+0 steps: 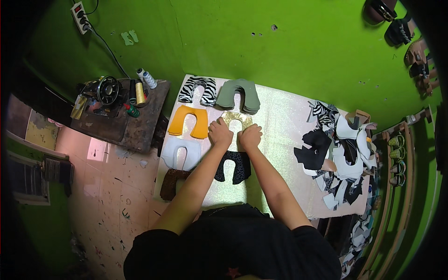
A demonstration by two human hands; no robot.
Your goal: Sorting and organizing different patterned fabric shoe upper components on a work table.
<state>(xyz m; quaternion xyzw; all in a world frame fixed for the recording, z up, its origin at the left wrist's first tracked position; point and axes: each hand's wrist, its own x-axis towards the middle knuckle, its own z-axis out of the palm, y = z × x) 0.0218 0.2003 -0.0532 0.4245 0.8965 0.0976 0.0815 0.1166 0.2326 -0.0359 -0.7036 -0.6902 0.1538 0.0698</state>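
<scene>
A glittery gold U-shaped piece (pixel 239 116) lies on the pale, shimmering table cover (pixel 280 140), its curve pointing away from me. My left hand (pixel 220 132) has its fingers curled on the piece's left leg, and my right hand (pixel 250 136) grips the right leg the same way. Beyond it is a stack of grey-green U-shaped pieces (pixel 226 95). To the left lie zebra-striped pieces (pixel 186 91), orange pieces (pixel 177 123) and white pieces (pixel 169 151). A dark brown piece (pixel 169 184) is partly hidden by my left arm. Black patterned pieces (pixel 240 168) sit between my forearms.
Mixed scraps (pixel 347 163) in black, white and zebra print are heaped on the table's right side. At the left, a sewing machine (pixel 108 91) and thread spools (pixel 140 93) stand on a dark wooden table (pixel 140 133). Sandals (pixel 397 154) hang on a rack at the right.
</scene>
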